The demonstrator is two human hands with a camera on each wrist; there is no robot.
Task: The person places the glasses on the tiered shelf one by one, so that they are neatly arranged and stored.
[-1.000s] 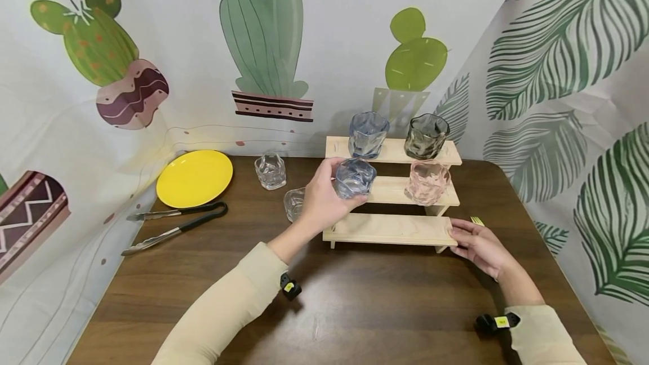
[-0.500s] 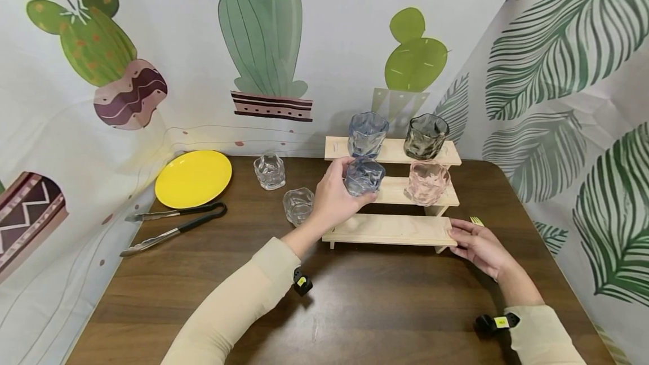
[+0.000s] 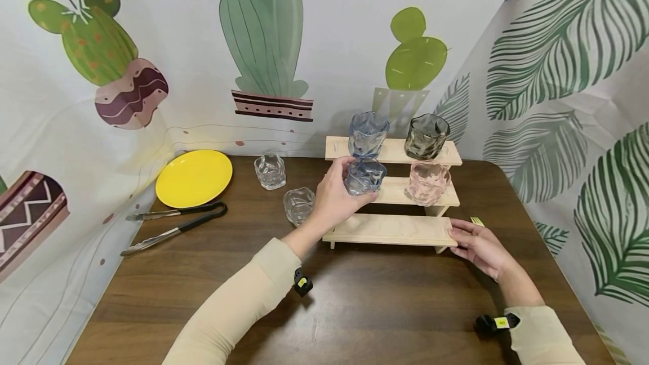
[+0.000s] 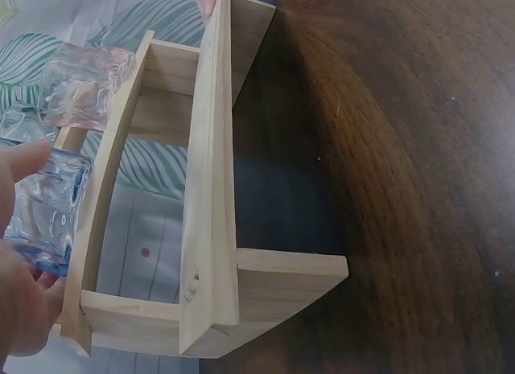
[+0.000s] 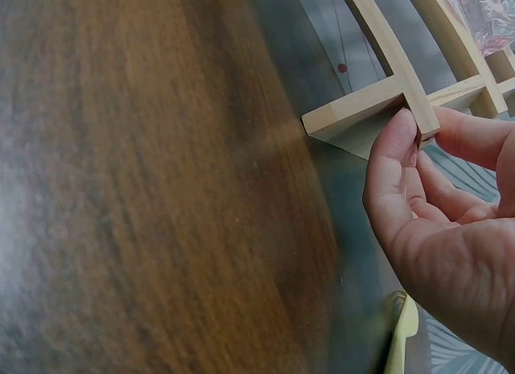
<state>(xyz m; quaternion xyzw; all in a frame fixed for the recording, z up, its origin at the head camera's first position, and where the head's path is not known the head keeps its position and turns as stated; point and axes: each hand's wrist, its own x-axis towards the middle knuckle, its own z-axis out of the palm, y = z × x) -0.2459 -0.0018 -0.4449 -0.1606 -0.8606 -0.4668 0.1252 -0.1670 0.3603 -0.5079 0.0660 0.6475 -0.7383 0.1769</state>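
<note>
My left hand [image 3: 337, 193] grips a blue glass [image 3: 366, 177] at the left of the middle tier of a wooden three-tier stand [image 3: 387, 228]. In the left wrist view this blue glass [image 4: 44, 213] sits against the middle board. With thumb and fingers my right hand [image 3: 479, 246] pinches the right end of the lowest board; the right wrist view shows the same hand [image 5: 451, 197] on the board's end. A pink glass [image 3: 427, 183] stands at the right of the middle tier. On the top tier are another blue glass [image 3: 368, 134] and a dark grey glass [image 3: 427, 136].
Two clear glasses stand left of the stand: one nearer the wall [image 3: 270, 171], the other glass [image 3: 298, 206] beside my left wrist. Farther left lie a yellow plate [image 3: 195, 179] and black-handled tongs [image 3: 177, 230]. A yellow fork [image 3: 477, 221] shows partly behind my right hand.
My left hand has moved right and slightly up with the blue glass, onto the middle tier, then stayed nearly still. The right hand keeps its hold on the lowest board.
</note>
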